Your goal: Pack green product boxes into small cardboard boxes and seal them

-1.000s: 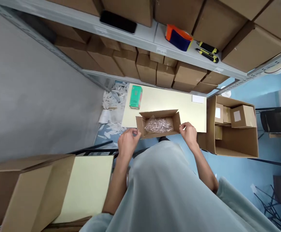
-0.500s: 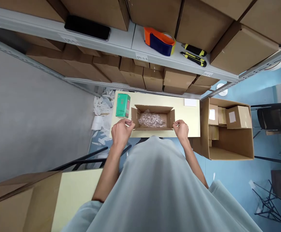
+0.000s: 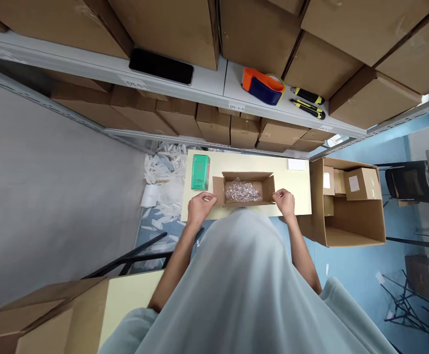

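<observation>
An open cardboard box (image 3: 249, 202) sits at the front of the pale yellow table, with crumpled clear plastic wrap (image 3: 243, 191) inside. My left hand (image 3: 199, 208) is closed in a pinch at the outer edge of its left flap (image 3: 218, 191), which leans outward. On the other side, my right hand (image 3: 285, 201) pinches at the box's right flap (image 3: 269, 187). The fingertips are small in view, but both hands appear to grip cardboard. Just behind my left hand stands a green carton (image 3: 200, 172).
A white paper (image 3: 296, 164) lies at the table's (image 3: 170, 161) back right. To the right, a large open carton (image 3: 354, 236) holds several small boxes. Above, a shelf (image 3: 214, 78) carries a phone (image 3: 161, 66), a tape dispenser (image 3: 262, 87) and two cutters (image 3: 308, 102).
The left flap has swung further outward with my left hand at its edge. My right hand stays at the right flap. The whole view has shifted slightly.
</observation>
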Motion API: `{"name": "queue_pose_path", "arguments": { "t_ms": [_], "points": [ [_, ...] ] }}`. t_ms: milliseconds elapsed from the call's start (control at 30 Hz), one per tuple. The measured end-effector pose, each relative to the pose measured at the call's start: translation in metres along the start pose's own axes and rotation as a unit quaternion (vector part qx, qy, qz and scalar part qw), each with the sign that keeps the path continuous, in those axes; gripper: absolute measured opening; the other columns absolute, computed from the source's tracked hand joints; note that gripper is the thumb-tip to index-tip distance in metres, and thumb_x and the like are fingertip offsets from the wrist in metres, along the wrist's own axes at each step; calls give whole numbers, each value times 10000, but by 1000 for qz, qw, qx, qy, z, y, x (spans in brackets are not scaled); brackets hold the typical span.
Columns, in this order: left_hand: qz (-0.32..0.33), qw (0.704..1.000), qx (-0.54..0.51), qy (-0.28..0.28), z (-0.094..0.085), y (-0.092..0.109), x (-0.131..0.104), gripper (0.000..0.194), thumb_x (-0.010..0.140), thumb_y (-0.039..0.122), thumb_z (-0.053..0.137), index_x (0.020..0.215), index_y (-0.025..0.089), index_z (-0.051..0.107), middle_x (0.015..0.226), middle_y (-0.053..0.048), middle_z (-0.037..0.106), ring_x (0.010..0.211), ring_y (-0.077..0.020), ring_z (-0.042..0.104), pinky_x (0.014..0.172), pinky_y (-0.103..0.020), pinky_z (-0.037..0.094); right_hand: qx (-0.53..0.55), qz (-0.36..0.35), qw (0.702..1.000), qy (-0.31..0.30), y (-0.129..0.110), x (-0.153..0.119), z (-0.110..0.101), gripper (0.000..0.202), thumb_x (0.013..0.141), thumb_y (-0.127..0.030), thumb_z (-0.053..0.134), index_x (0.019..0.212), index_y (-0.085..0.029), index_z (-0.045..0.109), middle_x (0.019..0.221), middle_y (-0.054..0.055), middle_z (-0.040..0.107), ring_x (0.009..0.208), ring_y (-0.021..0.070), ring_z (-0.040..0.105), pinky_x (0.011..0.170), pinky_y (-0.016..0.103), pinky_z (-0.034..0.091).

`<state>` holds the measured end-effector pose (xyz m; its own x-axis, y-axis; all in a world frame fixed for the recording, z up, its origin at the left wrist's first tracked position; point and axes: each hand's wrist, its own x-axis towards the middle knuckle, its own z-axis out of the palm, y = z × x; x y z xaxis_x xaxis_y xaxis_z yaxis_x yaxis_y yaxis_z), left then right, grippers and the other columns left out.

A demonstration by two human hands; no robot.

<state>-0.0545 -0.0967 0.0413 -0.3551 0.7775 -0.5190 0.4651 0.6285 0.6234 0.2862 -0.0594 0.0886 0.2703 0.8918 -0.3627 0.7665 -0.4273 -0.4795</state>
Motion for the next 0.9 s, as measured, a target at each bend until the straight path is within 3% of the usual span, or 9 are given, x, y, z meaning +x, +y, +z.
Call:
{"name": "queue_pose_path", "arguments": {
  "t_ms": [133, 233, 367, 500, 600, 700, 800, 900],
  "points": [
    [8, 997, -61, -42, -10, -8, 12, 194, 863, 426, 722, 875, 238, 769, 968, -48, 858, 883, -241, 768, 884, -326, 586, 20, 8, 1000, 7, -13, -9, -1, 232, 907, -461, 698, 809, -251, 693, 927, 69, 843, 778, 233, 699, 754, 324, 496],
    [21, 998, -61, -17, -23, -14, 31, 379, 957, 537, 707, 1101, 189, 751, 1156, -104, 824, 1044, -265, 757, 1006, -378, 578, 41, 17, 998, 45, -23, -21, -7, 403, 914, -639, 713, 818, -249, 687, 921, 90, 836, 761, 235, 681, 763, 342, 510],
    [38, 996, 57, 49, -31, -17, 68, 666, 886, 489, 847, 1381, 124, 593, 1451, -211, 630, 1427, -399, 580, 1201, -523, 494, 46, 38, 993, 104, -35, -43, -19, 544, 910, -788, 668, 842, -248, 695, 943, 107, 834, 756, 246, 677, 770, 367, 530],
    [-10, 990, 137, 5, -18, -16, 94, 820, 798, 401, 906, 1427, 60, 505, 1530, -357, 542, 1485, -522, 534, 1151, -590, 527, 33, 54, 988, 137, -41, -68, -26, 575, 916, -809, 636, 869, -244, 728, 947, 112, 834, 787, 264, 702, 778, 378, 538],
    [-23, 991, 130, -5, -6, -18, 102, 804, 795, 346, 875, 1432, 38, 493, 1550, -423, 527, 1475, -554, 565, 1135, -620, 545, 38, 74, 984, 161, -41, -85, -26, 595, 924, -813, 627, 893, -233, 755, 956, 123, 838, 786, 265, 710, 790, 383, 550],
    [-45, 997, 68, 16, -6, -21, 106, 757, 740, 288, 879, 1375, 50, 542, 1574, -427, 532, 1511, -559, 548, 1172, -638, 535, 50, 84, 980, 171, -37, -98, -26, 638, 923, -840, 625, 909, -219, 774, 909, 116, 825, 720, 244, 681, 773, 384, 556],
    [-95, 995, -34, 2, -18, -21, 111, 598, 666, 281, 913, 1175, 117, 645, 1440, -317, 681, 1485, -517, 588, 1129, -587, 594, 71, 65, 980, 171, -33, -100, -29, 666, 919, -856, 621, 921, -210, 783, 907, 109, 822, 714, 228, 667, 777, 382, 554],
    [-135, 975, -167, -57, -35, -16, 106, 346, 740, 331, 869, 987, 174, 683, 1089, -168, 801, 1224, -368, 764, 981, -474, 687, 89, 34, 981, 168, -31, -90, -36, 642, 931, -832, 626, 923, -211, 787, 975, 116, 840, 764, 231, 680, 790, 380, 552]
  ]
}}
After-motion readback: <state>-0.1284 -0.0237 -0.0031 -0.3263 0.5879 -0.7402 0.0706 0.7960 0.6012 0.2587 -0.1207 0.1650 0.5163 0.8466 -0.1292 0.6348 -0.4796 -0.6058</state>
